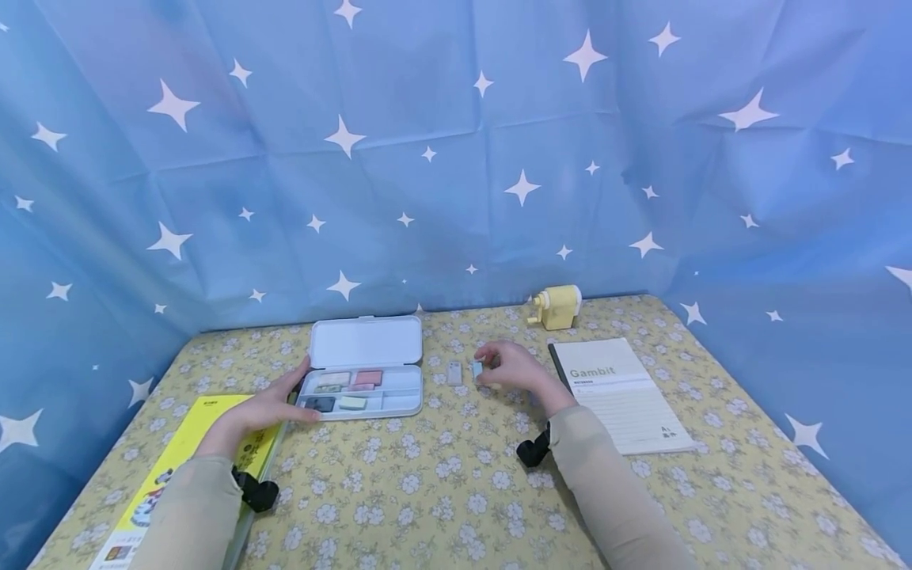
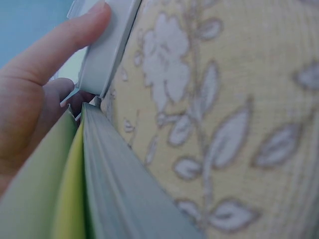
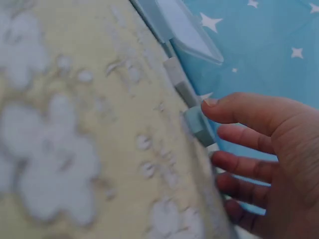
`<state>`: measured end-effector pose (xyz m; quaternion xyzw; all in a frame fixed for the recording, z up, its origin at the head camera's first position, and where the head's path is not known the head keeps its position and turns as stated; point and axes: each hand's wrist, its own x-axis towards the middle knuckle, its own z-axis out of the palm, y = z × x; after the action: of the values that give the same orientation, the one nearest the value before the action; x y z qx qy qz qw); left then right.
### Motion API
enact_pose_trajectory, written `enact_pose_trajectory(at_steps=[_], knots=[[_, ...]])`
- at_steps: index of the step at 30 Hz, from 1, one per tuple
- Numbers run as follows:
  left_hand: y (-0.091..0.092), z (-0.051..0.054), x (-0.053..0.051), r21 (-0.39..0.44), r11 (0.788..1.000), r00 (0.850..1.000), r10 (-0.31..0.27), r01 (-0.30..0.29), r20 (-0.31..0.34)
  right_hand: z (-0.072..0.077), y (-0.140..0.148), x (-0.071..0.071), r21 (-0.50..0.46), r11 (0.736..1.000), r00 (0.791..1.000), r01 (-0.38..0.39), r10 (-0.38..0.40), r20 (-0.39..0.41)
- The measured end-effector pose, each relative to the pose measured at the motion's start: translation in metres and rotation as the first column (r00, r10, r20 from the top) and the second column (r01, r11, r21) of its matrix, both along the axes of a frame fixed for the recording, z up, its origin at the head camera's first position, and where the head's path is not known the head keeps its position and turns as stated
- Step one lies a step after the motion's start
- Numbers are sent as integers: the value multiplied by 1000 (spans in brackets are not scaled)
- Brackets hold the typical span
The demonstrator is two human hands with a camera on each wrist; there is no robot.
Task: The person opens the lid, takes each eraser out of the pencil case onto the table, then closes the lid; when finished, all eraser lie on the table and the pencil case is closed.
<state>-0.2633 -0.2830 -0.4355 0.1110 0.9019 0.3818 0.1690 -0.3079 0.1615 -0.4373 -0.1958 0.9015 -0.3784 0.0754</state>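
Note:
A white pencil case (image 1: 399,405) lies with its lid raised, several small erasers in its compartments. My left hand (image 1: 265,408) holds the case at its left end. In the left wrist view the thumb (image 2: 89,25) lies along the front wall, with the other fingers partly hidden. To the right of the case, my right hand (image 1: 514,366) pinches a light blue eraser (image 1: 476,369) on the table between thumb and index finger. The same blue eraser (image 3: 198,124) shows by the thumb in the right wrist view. A pale grey eraser (image 1: 454,373) lies just left of it.
A yellow book (image 1: 192,431) lies beneath the left forearm, its page edges (image 2: 124,174) facing the left wrist camera. A white notebook (image 1: 620,396) lies right of the right hand. Behind stands a yellow pencil sharpener (image 1: 559,309), before a starred blue curtain (image 1: 456,198).

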Motion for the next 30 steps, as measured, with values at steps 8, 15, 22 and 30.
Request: enact_pose_trajectory(at_steps=[8,15,22,30], knots=[[-3,0,-1,-4,1000,1000,-1,1,4,18,-21,-8,40,999,999,-28,30,-42],[-2,0,-1,9,1000,1000,3,-3,9,35,-56,-22,96,979,983,-178,182,-33],[0,-4,-1,23,1000,1000,-7,7,19,43,-97,-32,103,933,938,-344,346,-3],[-2,-4,-2,11,1000,1000,11,-11,5,45,-138,-40,197,867,883,-457,469,-15]])
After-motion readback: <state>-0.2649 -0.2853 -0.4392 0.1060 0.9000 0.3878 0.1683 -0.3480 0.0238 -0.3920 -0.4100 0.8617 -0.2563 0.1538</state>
